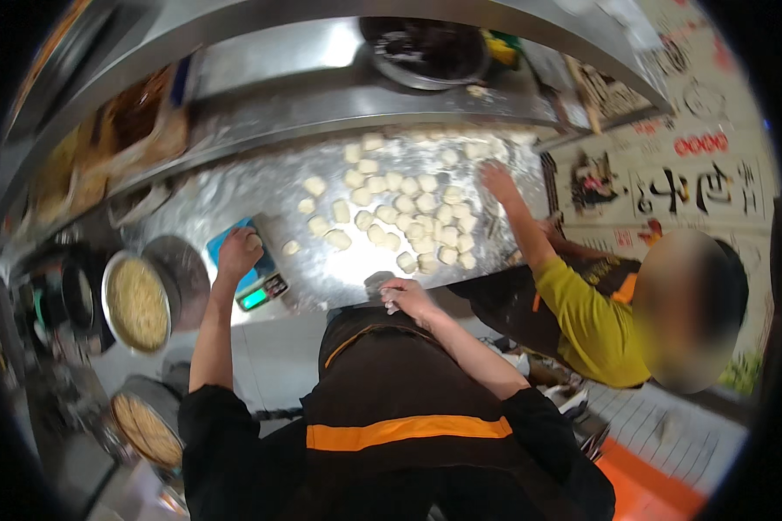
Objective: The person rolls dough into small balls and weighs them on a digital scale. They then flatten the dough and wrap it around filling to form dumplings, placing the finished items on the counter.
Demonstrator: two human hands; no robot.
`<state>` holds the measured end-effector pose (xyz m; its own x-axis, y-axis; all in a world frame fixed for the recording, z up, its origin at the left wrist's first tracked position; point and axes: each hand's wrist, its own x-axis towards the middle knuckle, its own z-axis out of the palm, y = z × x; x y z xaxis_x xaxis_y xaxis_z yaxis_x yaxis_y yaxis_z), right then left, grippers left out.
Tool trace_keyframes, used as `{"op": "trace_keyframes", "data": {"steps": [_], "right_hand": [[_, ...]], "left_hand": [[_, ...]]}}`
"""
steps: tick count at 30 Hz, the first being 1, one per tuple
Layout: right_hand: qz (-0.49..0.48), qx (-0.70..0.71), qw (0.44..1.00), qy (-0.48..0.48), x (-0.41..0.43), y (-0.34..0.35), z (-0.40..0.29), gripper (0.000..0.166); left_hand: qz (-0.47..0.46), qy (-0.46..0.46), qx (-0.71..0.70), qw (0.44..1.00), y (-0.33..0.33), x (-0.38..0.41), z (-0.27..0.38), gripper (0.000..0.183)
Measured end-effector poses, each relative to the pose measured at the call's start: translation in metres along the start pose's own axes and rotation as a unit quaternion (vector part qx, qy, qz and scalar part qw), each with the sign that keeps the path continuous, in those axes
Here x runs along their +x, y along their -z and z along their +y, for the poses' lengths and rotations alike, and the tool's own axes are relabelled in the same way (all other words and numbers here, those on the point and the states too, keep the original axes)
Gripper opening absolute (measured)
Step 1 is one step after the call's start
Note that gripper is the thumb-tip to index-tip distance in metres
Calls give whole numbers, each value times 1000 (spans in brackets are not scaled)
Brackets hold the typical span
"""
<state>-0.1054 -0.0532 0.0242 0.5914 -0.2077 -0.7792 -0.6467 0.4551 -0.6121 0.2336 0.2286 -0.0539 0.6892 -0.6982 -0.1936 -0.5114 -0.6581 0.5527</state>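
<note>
My left hand (pixel 240 253) is over the blue top of a digital kitchen scale (pixel 261 294), its fingers closed on a small piece of dough (pixel 253 241). At the table's near edge, my right hand (pixel 406 299) grips the handle of a dough scraper (pixel 379 281), whose blade points to the table. Many pale dough pieces (pixel 423 221) lie in a loose group on the floured steel table (pixel 234 185). One small piece (pixel 291 247) lies just right of the scale.
A co-worker in a yellow shirt (pixel 586 319) stands at the right, one hand (pixel 495 177) on the table. A bowl of pale shredded food (pixel 137 305) and a round steamer basket (pixel 144 426) are at the left. Above the table, a steel shelf (pixel 287 98) holds a bowl of dark filling (pixel 430 55).
</note>
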Motion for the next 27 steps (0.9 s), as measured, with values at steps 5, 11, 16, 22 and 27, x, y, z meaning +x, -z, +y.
{"op": "trace_keyframes", "data": {"steps": [5,11,16,22,27], "right_hand": [[50,80,995,-18,-13,27,25,11],[113,141,984,-2,-36,76,38,10],[152,173,973,-14,-53,120,48,12],[179,234,956,-3,-52,168,55,12],[176,259,950,-8,-47,186,53,12]], "left_hand": [[-93,196,-756,618,-25,57,120,32],[-212,-29,-501,839,-121,148,307,35],[-186,18,-432,882,-225,239,419,42],[-62,-20,-172,983,-269,261,424,40],[-41,-202,53,977,-246,206,417,33]]}}
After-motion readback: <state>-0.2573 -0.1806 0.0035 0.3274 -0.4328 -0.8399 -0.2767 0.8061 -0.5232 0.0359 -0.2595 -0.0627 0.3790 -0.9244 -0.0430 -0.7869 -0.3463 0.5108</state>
